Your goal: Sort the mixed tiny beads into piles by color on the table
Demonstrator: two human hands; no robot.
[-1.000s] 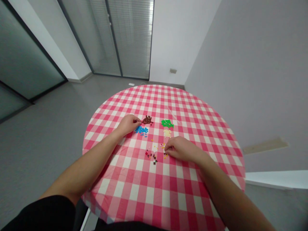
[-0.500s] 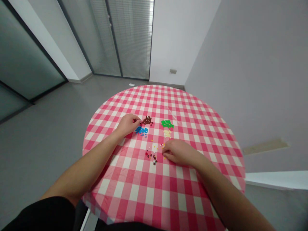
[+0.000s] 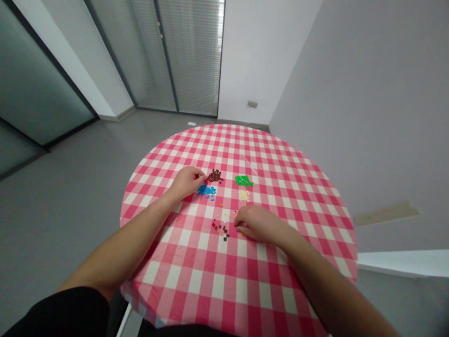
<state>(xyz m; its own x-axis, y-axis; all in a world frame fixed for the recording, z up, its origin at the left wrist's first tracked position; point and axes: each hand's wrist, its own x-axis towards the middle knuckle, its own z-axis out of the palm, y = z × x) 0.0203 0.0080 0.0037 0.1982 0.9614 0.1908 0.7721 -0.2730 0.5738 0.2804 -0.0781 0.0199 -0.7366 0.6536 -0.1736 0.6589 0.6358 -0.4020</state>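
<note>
My left hand (image 3: pixel 188 180) rests on the table with its fingers curled at the left edge of a pile of dark brown building bricks (image 3: pixel 215 175). Just below its fingertips lie small blue bricks (image 3: pixel 206 190). My right hand (image 3: pixel 255 223) is closed, thumb and fingers together, beside a loose scatter of small brown, red, yellow and white pieces (image 3: pixel 223 228). Whatever either hand pinches is too small or hidden to make out. Beyond the right hand are a cream pile (image 3: pixel 244 195) and a green pile (image 3: pixel 243 180) of small bricks.
A round table (image 3: pixel 242 276) wears a red-and-white checked cloth. Glass partitions (image 3: pixel 189 56) stand beyond it on the left, and a plain wall (image 3: pixel 368 117) rises on the right. A small white object (image 3: pixel 191 123) lies on the floor behind the table.
My right hand has shifted slightly left and toward me, closer to the scattered pieces. My left hand stays where it was.
</note>
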